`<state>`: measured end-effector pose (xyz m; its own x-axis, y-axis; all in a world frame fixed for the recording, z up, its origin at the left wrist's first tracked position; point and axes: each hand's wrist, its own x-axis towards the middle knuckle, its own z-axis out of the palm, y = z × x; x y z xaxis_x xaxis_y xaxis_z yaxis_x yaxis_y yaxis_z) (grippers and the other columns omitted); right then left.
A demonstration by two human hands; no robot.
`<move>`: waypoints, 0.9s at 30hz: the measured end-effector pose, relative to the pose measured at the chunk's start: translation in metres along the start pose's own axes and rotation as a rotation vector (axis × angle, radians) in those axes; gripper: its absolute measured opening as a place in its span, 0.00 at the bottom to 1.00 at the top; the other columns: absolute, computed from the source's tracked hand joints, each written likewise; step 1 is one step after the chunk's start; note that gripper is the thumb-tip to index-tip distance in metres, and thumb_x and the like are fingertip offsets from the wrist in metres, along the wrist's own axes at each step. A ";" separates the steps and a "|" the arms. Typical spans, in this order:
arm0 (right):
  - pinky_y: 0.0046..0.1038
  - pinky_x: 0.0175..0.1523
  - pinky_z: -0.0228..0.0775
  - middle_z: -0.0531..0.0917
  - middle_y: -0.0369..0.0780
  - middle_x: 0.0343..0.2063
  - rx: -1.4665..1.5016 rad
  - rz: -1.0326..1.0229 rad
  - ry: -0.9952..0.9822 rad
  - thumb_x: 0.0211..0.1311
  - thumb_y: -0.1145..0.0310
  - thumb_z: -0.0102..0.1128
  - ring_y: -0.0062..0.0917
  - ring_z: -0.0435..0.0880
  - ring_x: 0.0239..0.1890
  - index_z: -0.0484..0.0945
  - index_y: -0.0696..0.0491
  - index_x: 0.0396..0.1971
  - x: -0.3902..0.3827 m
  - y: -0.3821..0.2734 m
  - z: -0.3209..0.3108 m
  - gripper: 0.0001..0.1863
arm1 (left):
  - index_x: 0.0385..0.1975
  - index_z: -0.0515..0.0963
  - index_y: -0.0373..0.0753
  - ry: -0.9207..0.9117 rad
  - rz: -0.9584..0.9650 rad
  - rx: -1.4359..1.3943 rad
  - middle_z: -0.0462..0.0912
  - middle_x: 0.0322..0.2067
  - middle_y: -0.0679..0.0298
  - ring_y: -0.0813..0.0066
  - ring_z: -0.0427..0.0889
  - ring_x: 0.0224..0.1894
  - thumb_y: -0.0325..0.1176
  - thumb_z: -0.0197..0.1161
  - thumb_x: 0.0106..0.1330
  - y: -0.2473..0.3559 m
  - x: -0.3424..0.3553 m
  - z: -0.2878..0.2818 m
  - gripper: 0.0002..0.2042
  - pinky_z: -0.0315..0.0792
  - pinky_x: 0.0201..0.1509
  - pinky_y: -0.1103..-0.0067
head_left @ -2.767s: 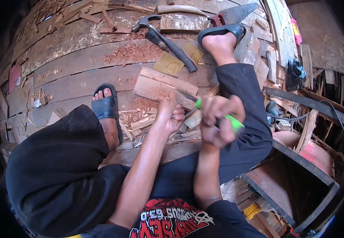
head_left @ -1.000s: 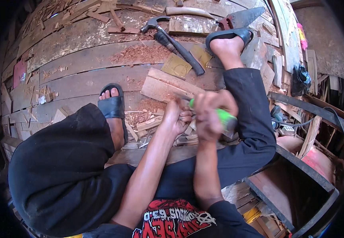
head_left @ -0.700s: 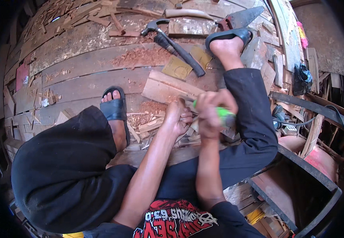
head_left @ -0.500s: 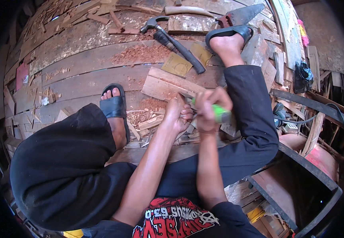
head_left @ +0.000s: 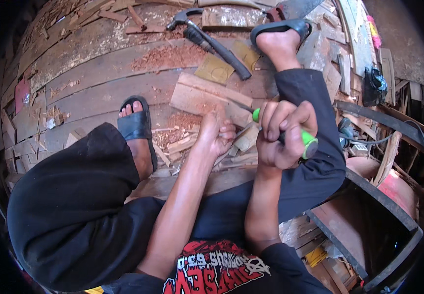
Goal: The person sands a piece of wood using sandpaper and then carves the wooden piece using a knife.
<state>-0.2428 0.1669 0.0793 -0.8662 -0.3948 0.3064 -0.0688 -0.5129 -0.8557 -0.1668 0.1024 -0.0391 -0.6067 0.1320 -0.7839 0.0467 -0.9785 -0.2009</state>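
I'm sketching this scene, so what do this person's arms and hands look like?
The left hand and right hand are bare, with no gloves, rings or watch showing. Both forearms are uncovered too. The dark sleeves are short and look plain, without visible markings.

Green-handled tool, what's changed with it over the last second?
The right hand has carried the green-handled tool rightward, away from the left hand, without letting go. The left hand stays at the wooden board; the hammer lies as before.

Green handle [head_left: 309,140] partly hidden in right grip [head_left: 285,136]; saw [head_left: 297,8] cropped above.
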 end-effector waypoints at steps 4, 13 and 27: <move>0.23 0.21 0.52 0.66 0.33 0.12 -0.254 0.016 -0.130 0.64 0.65 0.58 0.17 0.59 0.13 0.62 0.52 0.24 -0.026 0.063 -0.023 0.15 | 0.26 0.65 0.43 0.088 0.039 0.046 0.67 0.16 0.68 0.85 0.64 0.11 0.38 0.37 0.76 0.001 0.001 0.019 0.15 0.59 0.09 0.86; 0.22 0.20 0.52 0.63 0.32 0.10 -0.146 0.120 -0.014 0.60 0.65 0.60 0.16 0.60 0.13 0.61 0.52 0.23 -0.013 0.039 -0.009 0.16 | 0.37 0.66 0.48 -0.027 -0.006 0.017 0.64 0.21 0.70 0.87 0.60 0.14 0.39 0.40 0.78 0.009 0.006 0.008 0.09 0.54 0.11 0.88; 0.23 0.25 0.54 0.68 0.35 0.14 0.016 -0.043 -0.037 0.62 0.70 0.55 0.17 0.63 0.17 0.64 0.53 0.26 -0.001 0.001 0.009 0.10 | 0.35 0.64 0.45 -0.005 -0.096 -0.112 0.65 0.21 0.69 0.87 0.61 0.13 0.37 0.37 0.77 0.007 -0.002 0.007 0.09 0.56 0.11 0.89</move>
<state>-0.2376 0.1601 0.0821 -0.8435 -0.3998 0.3586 -0.0979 -0.5420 -0.8347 -0.1711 0.0937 -0.0344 -0.6164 0.2234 -0.7551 0.0761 -0.9375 -0.3395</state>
